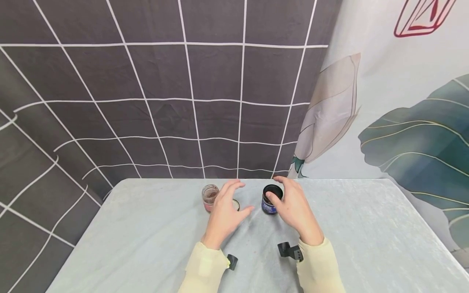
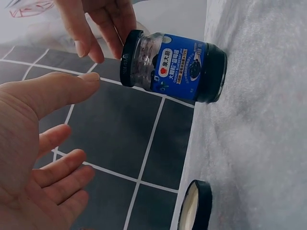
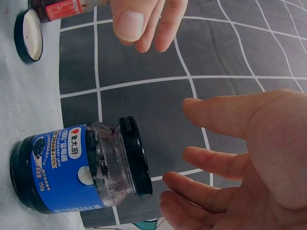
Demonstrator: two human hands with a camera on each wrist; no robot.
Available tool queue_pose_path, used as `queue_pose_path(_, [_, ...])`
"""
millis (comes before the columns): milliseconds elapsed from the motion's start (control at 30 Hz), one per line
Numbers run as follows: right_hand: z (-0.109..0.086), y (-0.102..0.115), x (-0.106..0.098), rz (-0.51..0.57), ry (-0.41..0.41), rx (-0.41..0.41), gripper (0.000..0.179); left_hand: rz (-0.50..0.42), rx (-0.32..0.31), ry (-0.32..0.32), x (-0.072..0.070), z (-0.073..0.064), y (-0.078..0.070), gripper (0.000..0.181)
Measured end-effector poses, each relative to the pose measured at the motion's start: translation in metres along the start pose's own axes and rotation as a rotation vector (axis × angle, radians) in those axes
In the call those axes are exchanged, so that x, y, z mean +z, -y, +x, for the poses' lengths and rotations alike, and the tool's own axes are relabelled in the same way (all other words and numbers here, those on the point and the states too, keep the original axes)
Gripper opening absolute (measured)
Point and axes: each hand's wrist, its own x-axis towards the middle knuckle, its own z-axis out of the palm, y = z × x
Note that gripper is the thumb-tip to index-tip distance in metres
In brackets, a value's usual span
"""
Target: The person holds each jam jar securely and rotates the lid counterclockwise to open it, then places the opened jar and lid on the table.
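A jar of blueberry jam with a blue label stands upright on the table, its black lid on top. My right hand hovers over and beside that lid, fingers spread and apart from it in the right wrist view. To the left is a lidless glass jar with a red label and dark residue inside, partly covered by my left hand. The left fingers are loosely spread and hold nothing. A loose black-rimmed lid, pale inside, is on the table near the lidless jar.
A light grey cloth covers the table. Behind it hangs a dark curtain with white grid lines, and at the right a pale leaf-patterned curtain. A small black wrist camera sits at the right sleeve.
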Motion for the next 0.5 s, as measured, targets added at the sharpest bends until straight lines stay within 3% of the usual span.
queue_pose_path(500, [0.0012, -0.0058, 0.0016, -0.005, 0.030, 0.039, 0.049, 0.029, -0.023, 0.047, 0.0065, -0.0031, -0.0033, 0.060])
